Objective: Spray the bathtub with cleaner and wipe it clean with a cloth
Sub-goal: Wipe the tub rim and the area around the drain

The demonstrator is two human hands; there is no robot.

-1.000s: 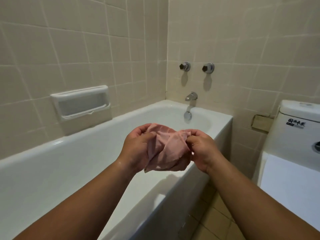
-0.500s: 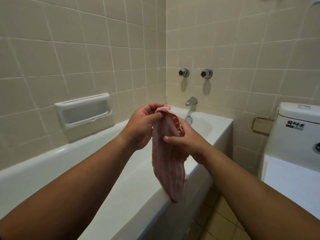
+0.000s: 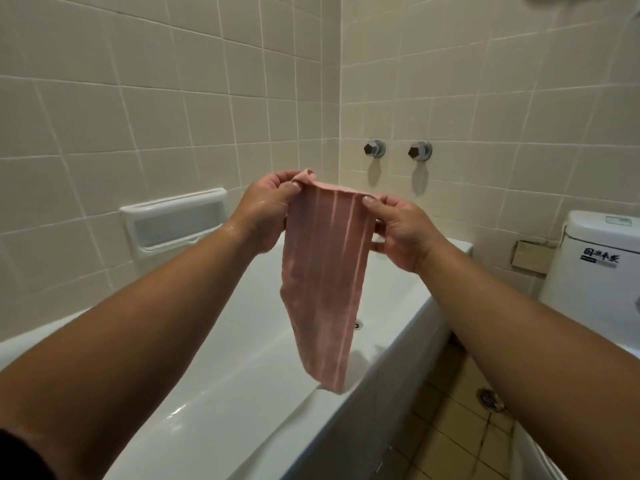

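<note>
cloth [image 3: 322, 278]: pink, pale lengthwise stripes; held up by its top edge; hangs free as a tapering strip above the tub; lower tip at 6 o'clock from the hands, in front of the near rim; can't tell whether the tip touches the rim
top edge: spans hand to hand, sagging slightly in the middle
left hand [image 3: 266, 209]: at 10 o'clock of the cloth; thumb and fingers pinch the top left corner; a bit of fabric bunches above the thumb; wrist looks wet, droplets shine
right hand [image 3: 401, 230]: at 2 o'clock of the cloth; thumb on the front, fingers curled behind; grasping the top right corner
forearms: both bare, reaching in from 7 and 5 o'clock; both out over the tub
tub [image 3: 242, 393]: white, glossy, wet sheen inside; runs from 7 o'clock up toward 1 o'clock; directly below the cloth
tub drain [image 3: 357, 324]: small metal ring; just beside the cloth's right edge, at 4 o'clock of its middle; partly hidden by the cloth
taps [image 3: 374, 148]: two chrome wall valves side by side; at 12 o'clock of the right hand; well apart from it
soap dish [image 3: 176, 221]: white, recessed in the left wall; at 9 o'clock of the left hand
cistern [image 3: 599, 258]: white, dark label on the front; at 3 o'clock, frame edge
floor drain [image 3: 490, 399]: round metal grate in tan floor tiles; at 4 o'clock, near the tub's outer wall
</note>
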